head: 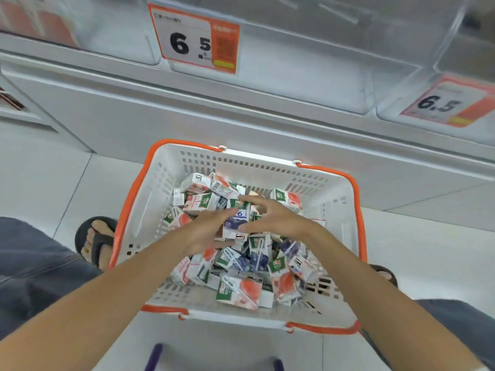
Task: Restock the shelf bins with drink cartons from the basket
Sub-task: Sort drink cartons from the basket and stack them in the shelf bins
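Note:
A white basket with orange handles (150, 207) stands on the floor, holding several small drink cartons, some red and some blue. A blue carton (237, 219) stands upright near the middle of the pile. My right hand (276, 218) curls over its top, thumb against its lower side. My left hand (206, 231) lies with straight fingers against the carton's left face and holds nothing. Above the basket, clear plastic shelf bins (308, 76) sit on the shelf, and the middle one looks empty.
Orange price tags reading 6.5 hang on the middle bin (192, 41) and on the right bin (444, 105). My sandalled foot (95, 238) rests left of the basket, with my knees at both sides. The white shelf base (187, 121) stands just behind the basket.

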`<action>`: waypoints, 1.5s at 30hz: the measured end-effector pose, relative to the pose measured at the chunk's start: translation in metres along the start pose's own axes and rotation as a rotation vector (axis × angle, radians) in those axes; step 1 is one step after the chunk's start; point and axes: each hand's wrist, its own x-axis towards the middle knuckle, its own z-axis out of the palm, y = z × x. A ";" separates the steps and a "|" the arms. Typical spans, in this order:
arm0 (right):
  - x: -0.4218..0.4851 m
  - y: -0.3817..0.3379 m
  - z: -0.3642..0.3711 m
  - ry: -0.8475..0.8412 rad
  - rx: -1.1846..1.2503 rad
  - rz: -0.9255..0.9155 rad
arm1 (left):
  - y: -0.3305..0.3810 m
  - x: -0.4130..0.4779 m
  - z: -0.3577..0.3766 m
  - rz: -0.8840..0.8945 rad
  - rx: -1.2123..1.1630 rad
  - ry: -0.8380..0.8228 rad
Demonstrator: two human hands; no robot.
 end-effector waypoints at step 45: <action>-0.069 -0.290 -0.103 0.506 0.258 -0.662 | 0.217 -0.167 -0.038 1.360 0.597 0.732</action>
